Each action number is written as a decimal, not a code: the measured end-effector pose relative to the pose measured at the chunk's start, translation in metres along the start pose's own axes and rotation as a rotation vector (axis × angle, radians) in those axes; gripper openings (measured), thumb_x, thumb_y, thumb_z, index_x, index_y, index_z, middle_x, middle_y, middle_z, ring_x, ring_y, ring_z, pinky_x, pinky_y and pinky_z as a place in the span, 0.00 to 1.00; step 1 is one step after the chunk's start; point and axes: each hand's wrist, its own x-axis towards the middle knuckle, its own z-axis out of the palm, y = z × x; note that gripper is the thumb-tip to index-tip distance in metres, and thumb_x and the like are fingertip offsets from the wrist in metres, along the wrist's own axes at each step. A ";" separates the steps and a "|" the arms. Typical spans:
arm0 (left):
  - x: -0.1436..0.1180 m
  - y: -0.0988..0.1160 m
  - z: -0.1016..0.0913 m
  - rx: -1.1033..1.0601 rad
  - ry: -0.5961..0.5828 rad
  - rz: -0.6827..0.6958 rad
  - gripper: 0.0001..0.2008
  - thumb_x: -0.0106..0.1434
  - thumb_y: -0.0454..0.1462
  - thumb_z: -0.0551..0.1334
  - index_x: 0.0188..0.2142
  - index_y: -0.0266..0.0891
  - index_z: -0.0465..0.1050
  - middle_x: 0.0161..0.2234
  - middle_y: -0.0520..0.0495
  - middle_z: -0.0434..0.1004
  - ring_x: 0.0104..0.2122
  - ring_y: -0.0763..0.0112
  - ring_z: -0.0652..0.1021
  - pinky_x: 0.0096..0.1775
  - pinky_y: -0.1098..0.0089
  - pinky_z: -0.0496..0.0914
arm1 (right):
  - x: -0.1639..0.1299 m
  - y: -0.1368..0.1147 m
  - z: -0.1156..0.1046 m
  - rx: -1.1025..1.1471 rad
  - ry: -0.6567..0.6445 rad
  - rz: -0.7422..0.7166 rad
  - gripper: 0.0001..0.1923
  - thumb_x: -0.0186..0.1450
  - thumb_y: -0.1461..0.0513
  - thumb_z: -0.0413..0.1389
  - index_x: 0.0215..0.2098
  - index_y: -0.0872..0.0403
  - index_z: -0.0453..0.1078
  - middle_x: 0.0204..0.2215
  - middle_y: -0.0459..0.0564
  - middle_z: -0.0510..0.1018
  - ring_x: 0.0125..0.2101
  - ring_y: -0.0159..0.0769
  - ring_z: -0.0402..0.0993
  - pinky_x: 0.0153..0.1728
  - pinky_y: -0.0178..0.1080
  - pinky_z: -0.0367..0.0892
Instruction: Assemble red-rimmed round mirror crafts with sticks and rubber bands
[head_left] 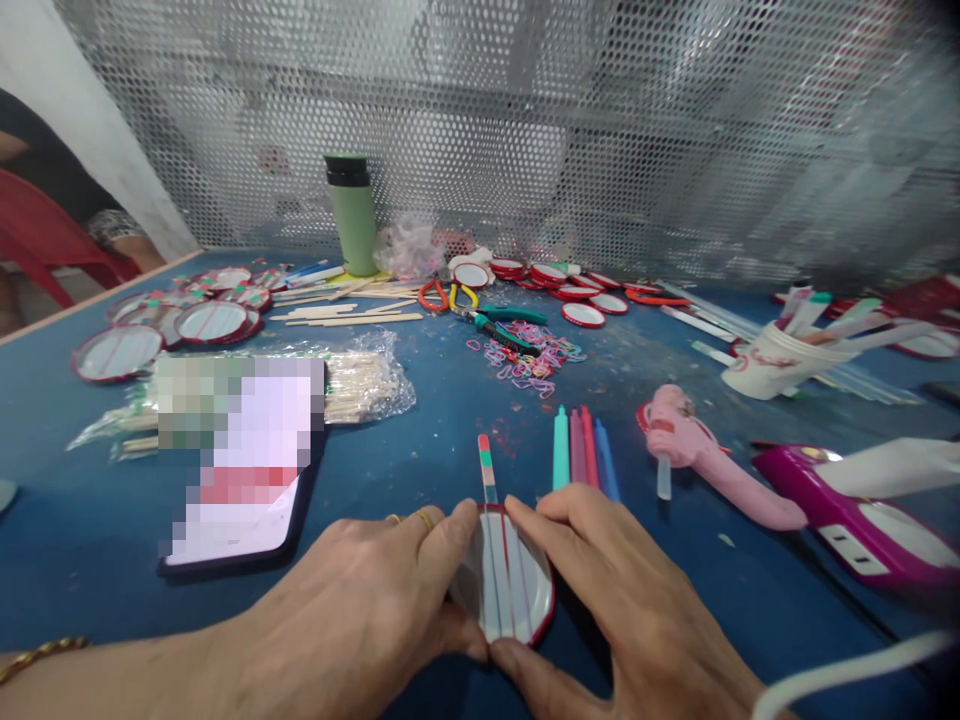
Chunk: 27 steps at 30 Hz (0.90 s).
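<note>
A round white disc (534,590) with a red rim lies on the blue table between my hands, a red line and clear strips running across its face. From its far edge sticks out a narrow strip (487,465) with red, green and pale bands. My left hand (390,590) grips the disc's left side, thumb at the near edge and a finger at the far edge. My right hand (622,590) holds the right side the same way. Several capped markers (577,445) lie just beyond my right hand.
A phone (247,470) rests on bagged sticks (367,385) at left. Colourful small clips (529,355) and pliers (495,320) lie ahead. A pink glue gun (705,460), a purple device (855,520) and a paper cup (772,360) stand right. Red-rimmed discs (206,322) and a green bottle (354,220) are farther back.
</note>
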 end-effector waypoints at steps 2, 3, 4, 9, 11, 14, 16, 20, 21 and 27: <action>0.001 0.001 -0.002 0.008 -0.005 0.000 0.21 0.63 0.43 0.66 0.51 0.36 0.66 0.35 0.48 0.80 0.30 0.65 0.82 0.31 0.70 0.76 | 0.000 0.001 0.001 0.001 -0.008 0.002 0.24 0.62 0.56 0.60 0.54 0.58 0.70 0.40 0.55 0.74 0.40 0.44 0.73 0.39 0.46 0.73; 0.001 0.002 -0.003 0.011 -0.006 0.001 0.21 0.63 0.43 0.66 0.51 0.36 0.66 0.35 0.48 0.80 0.30 0.66 0.81 0.31 0.71 0.76 | 0.000 0.001 0.002 0.002 -0.016 0.001 0.24 0.62 0.56 0.60 0.54 0.58 0.70 0.40 0.55 0.74 0.40 0.44 0.73 0.39 0.46 0.73; 0.002 0.003 -0.004 0.015 -0.002 0.004 0.20 0.64 0.43 0.65 0.51 0.36 0.66 0.34 0.48 0.80 0.30 0.67 0.81 0.31 0.72 0.76 | 0.000 0.001 0.002 0.003 -0.023 0.000 0.25 0.62 0.56 0.60 0.55 0.59 0.70 0.40 0.55 0.74 0.40 0.44 0.73 0.38 0.45 0.73; 0.002 0.004 -0.007 0.028 0.056 0.033 0.19 0.67 0.43 0.61 0.53 0.35 0.66 0.33 0.47 0.80 0.27 0.68 0.81 0.28 0.73 0.74 | -0.002 0.002 0.002 0.008 -0.009 0.005 0.25 0.63 0.56 0.59 0.56 0.59 0.69 0.41 0.56 0.74 0.40 0.45 0.73 0.40 0.48 0.73; 0.001 0.003 -0.006 0.025 0.070 0.041 0.19 0.67 0.44 0.61 0.53 0.35 0.66 0.33 0.46 0.81 0.27 0.68 0.80 0.28 0.73 0.73 | -0.003 0.002 0.001 0.009 -0.003 0.000 0.25 0.63 0.57 0.59 0.56 0.59 0.69 0.40 0.56 0.74 0.40 0.45 0.73 0.40 0.48 0.73; 0.000 0.002 -0.006 0.017 0.057 0.035 0.21 0.67 0.43 0.62 0.54 0.34 0.65 0.33 0.46 0.81 0.28 0.67 0.81 0.28 0.72 0.74 | -0.003 0.002 0.001 0.008 0.004 -0.028 0.26 0.62 0.56 0.59 0.55 0.59 0.69 0.39 0.56 0.73 0.39 0.44 0.73 0.38 0.47 0.73; 0.000 0.002 -0.006 0.008 0.032 0.029 0.23 0.66 0.43 0.63 0.55 0.33 0.65 0.34 0.45 0.81 0.29 0.66 0.81 0.30 0.71 0.75 | -0.003 0.002 0.002 0.004 -0.003 -0.031 0.26 0.62 0.57 0.59 0.56 0.59 0.68 0.39 0.56 0.73 0.39 0.44 0.73 0.37 0.46 0.72; -0.001 0.004 -0.008 0.005 0.004 0.007 0.27 0.64 0.43 0.65 0.58 0.33 0.63 0.38 0.43 0.82 0.33 0.63 0.82 0.32 0.69 0.76 | -0.001 0.003 0.003 -0.003 -0.012 -0.020 0.24 0.61 0.58 0.59 0.55 0.59 0.69 0.38 0.55 0.73 0.39 0.44 0.73 0.37 0.46 0.72; -0.001 0.005 -0.009 0.008 -0.001 -0.001 0.27 0.64 0.43 0.65 0.58 0.33 0.63 0.39 0.43 0.82 0.33 0.63 0.82 0.32 0.69 0.76 | -0.001 0.004 0.003 0.001 -0.011 -0.025 0.24 0.61 0.58 0.59 0.54 0.59 0.69 0.38 0.55 0.73 0.38 0.44 0.72 0.37 0.46 0.72; -0.003 0.014 -0.017 0.033 -0.031 -0.050 0.25 0.66 0.43 0.62 0.59 0.35 0.64 0.43 0.41 0.81 0.39 0.60 0.83 0.39 0.66 0.78 | 0.001 0.001 0.000 0.002 -0.042 -0.008 0.26 0.61 0.58 0.59 0.56 0.60 0.68 0.39 0.56 0.73 0.39 0.44 0.72 0.37 0.46 0.72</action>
